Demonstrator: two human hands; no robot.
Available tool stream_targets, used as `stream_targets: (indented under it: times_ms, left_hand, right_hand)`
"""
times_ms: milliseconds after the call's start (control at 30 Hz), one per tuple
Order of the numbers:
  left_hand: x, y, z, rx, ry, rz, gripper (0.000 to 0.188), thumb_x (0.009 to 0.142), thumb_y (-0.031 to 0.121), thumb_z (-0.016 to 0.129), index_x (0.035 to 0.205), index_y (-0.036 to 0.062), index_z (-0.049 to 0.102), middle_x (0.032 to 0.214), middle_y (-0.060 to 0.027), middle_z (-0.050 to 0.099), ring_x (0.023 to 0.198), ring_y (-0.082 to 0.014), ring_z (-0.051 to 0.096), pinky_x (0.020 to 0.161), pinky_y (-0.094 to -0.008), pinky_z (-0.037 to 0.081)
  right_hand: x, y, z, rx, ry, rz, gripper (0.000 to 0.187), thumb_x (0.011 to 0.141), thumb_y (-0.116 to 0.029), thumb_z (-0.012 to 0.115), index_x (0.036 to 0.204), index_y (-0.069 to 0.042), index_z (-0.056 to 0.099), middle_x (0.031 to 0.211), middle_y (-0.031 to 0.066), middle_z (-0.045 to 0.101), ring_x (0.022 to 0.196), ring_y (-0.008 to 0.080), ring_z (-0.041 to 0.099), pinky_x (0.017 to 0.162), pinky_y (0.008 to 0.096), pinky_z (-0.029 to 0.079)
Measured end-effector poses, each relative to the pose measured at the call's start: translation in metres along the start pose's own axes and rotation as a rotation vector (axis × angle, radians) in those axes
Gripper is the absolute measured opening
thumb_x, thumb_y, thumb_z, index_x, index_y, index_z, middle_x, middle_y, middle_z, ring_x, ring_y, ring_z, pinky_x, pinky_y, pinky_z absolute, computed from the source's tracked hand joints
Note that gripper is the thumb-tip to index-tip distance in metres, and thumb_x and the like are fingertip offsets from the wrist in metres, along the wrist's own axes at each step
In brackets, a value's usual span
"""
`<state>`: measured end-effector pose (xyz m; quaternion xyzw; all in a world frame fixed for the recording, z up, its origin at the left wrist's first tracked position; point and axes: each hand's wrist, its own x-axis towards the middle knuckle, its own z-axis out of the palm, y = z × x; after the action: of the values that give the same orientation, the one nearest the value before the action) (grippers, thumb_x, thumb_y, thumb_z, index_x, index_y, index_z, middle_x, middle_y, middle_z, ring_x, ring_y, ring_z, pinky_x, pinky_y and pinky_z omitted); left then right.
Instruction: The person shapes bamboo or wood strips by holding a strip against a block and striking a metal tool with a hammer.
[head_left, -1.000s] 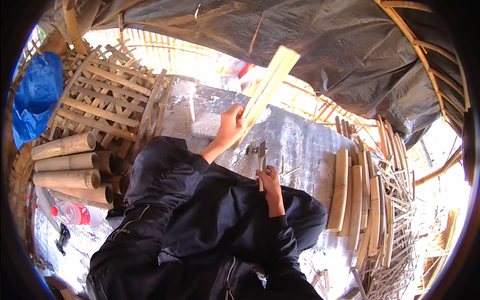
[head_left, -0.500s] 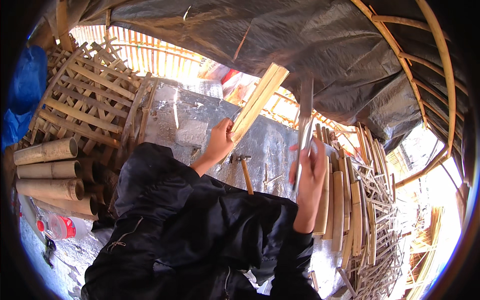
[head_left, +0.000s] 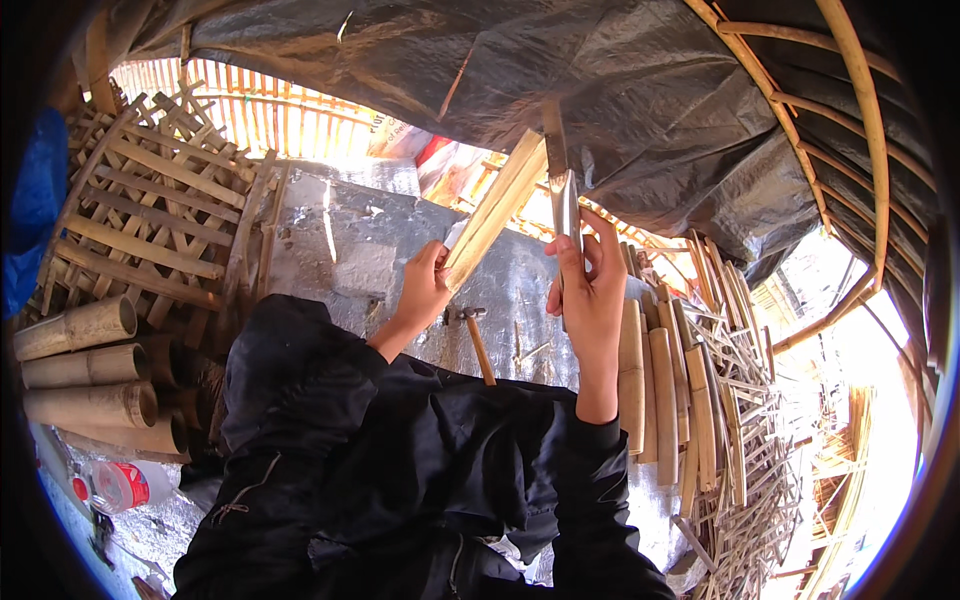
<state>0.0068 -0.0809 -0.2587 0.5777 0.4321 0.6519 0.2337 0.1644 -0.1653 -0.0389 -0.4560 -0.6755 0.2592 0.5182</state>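
My left hand is closed around the lower end of a split bamboo piece, which slants up and to the right with its pale inner face showing. In my right hand is a long-bladed knife, held upright by its lower part, the blade pointing up. The blade stands just right of the bamboo's upper end; whether they touch I cannot tell. Below and between my hands, a hammer with a wooden handle lies on the grey surface.
Split bamboo slats lie in a row at my right, beside a heap of thin strips. Bamboo tubes are stacked at left, under a woven bamboo lattice. A plastic bottle lies lower left. Dark sheeting hangs ahead.
The knife and my right hand have moved left, closer to the bamboo piece, and the blade is less blurred. My left hand keeps its hold. The whole view has shifted slightly.
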Motion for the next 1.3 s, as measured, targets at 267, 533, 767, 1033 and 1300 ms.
stream_targets:
  times_ms: [267,533,767,1033,1300]
  left_hand:
    - [0.001,-0.001,-0.015,0.002,-0.018,-0.019,0.022,0.080,-0.017,0.061,0.093,-0.0031,0.050,0.082,-0.0202,0.057,0.075,-0.0368,0.061,0.069,-0.0396,0.048]
    - [-0.003,0.003,-0.009,-0.041,-0.054,0.021,0.017,0.083,-0.015,0.060,0.093,-0.0036,0.051,0.082,-0.0190,0.059,0.073,-0.0348,0.062,0.067,-0.0383,0.049]
    - [-0.001,0.005,-0.013,0.044,-0.077,0.019,0.018,0.084,-0.013,0.061,0.091,-0.0025,0.048,0.080,-0.0184,0.059,0.073,-0.0363,0.063,0.066,-0.0395,0.048]
    - [-0.014,0.015,-0.019,0.057,-0.004,-0.035,0.021,0.082,-0.014,0.062,0.089,-0.0014,0.048,0.079,-0.0195,0.057,0.072,-0.0384,0.060,0.066,-0.0414,0.047]
    - [-0.011,0.017,-0.020,0.039,-0.086,0.010,0.022,0.080,-0.013,0.065,0.088,-0.0022,0.048,0.078,-0.0188,0.055,0.073,-0.0382,0.058,0.065,-0.0434,0.045]
  right_hand:
    - [0.003,-0.015,-0.011,0.194,-0.176,0.190,0.025,0.110,-0.018,0.053,0.132,-0.006,0.053,0.076,0.0052,0.061,0.044,0.0050,0.046,0.039,0.0226,0.032]
    - [-0.001,-0.035,-0.027,-0.527,-0.105,0.035,0.025,0.107,-0.018,0.059,0.128,-0.007,0.050,0.057,0.0101,0.049,0.044,0.0210,0.045,0.046,0.0380,0.036]
    - [-0.011,-0.034,-0.010,-0.736,-0.020,-0.213,0.027,0.105,-0.015,0.060,0.128,-0.006,0.048,0.071,0.0270,0.062,0.071,0.0504,0.062,0.059,0.0543,0.041]
    - [-0.012,-0.055,-0.028,-0.124,-0.242,0.315,0.024,0.108,-0.018,0.054,0.129,-0.010,0.045,0.061,0.0012,0.048,0.047,0.0083,0.042,0.042,0.0289,0.034]
    - [-0.009,-0.083,-0.058,-0.356,-0.273,0.417,0.027,0.108,-0.022,0.057,0.132,-0.013,0.047,0.063,-0.0021,0.048,0.049,0.0064,0.043,0.043,0.0260,0.035]
